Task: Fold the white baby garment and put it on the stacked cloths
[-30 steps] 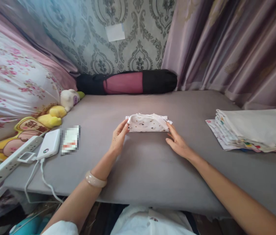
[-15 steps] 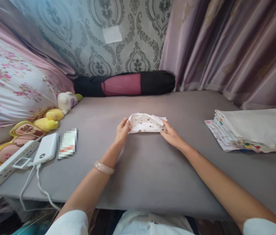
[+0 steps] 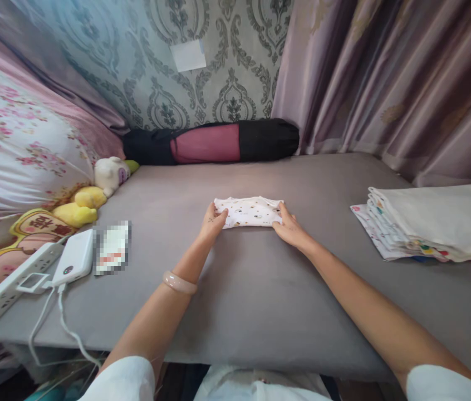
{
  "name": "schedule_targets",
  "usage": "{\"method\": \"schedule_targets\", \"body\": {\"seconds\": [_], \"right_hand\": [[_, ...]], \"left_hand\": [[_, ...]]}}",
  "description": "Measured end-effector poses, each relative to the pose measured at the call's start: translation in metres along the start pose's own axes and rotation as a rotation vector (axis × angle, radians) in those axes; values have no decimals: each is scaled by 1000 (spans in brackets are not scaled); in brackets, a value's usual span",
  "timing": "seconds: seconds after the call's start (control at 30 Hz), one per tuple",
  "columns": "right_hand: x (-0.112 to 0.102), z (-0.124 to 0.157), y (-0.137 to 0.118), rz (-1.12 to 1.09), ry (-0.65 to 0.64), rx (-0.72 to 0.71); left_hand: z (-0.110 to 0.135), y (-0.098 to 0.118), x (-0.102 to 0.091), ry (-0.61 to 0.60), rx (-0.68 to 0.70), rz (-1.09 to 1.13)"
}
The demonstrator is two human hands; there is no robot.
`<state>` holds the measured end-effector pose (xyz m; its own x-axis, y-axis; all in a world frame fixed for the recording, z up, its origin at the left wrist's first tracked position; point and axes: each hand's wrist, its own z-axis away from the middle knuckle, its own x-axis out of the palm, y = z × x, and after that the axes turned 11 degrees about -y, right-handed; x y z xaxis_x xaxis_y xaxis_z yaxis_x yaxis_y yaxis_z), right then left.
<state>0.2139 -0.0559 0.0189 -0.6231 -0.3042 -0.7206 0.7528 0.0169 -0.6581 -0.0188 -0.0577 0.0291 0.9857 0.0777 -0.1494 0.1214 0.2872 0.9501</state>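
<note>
A small white cloth [image 3: 250, 213] with a scattered print lies folded into a wide strip at the middle of the grey-covered surface [image 3: 260, 289]. My left hand [image 3: 214, 221] grips its left end, thumb on top and the fingers mostly hidden behind. At the right end my right hand [image 3: 289, 224] pinches the cloth between thumb and fingers. Over to the right is a stack of folded cloths [image 3: 436, 223], white on top with printed edges showing, apart from both hands.
On the left lie a white power bank [image 3: 73, 257] with cables, a power strip [image 3: 14, 284], a blurred packet [image 3: 112, 248] and plush toys [image 3: 79, 206]. A black and pink rolled bag [image 3: 210, 143] rests along the wall. Curtains [image 3: 386, 83] hang at the right.
The cloth's raised top flap has come down, and the cloth now looks flatter and more even. My left thumb has moved onto its front face; the right hand has barely shifted.
</note>
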Motion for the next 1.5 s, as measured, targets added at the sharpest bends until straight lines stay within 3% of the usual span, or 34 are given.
{"method": "schedule_targets", "body": {"seconds": [0.33, 0.5, 0.7, 0.83, 0.9, 1.13, 1.5], "right_hand": [[5, -7, 12, 115, 27, -111], [-3, -1, -4, 235, -37, -9], [-1, -1, -28, 383, 154, -191], [13, -12, -40, 476, 101, -309], [19, -20, -44, 512, 62, -348], [29, -38, -47, 534, 27, -387], [44, -40, -35, 536, 44, -321]], "left_hand": [[-10, -11, -4, 13, 5, -68], [-11, -10, -3, 37, 0, -136], [-8, -6, 10, 52, 295, -414], [-13, -10, 23, -40, 520, -631], [-17, -13, 28, -76, 570, -719], [-20, -13, 36, -133, 432, -933], [-20, -14, 37, -155, 353, -1127]]}}
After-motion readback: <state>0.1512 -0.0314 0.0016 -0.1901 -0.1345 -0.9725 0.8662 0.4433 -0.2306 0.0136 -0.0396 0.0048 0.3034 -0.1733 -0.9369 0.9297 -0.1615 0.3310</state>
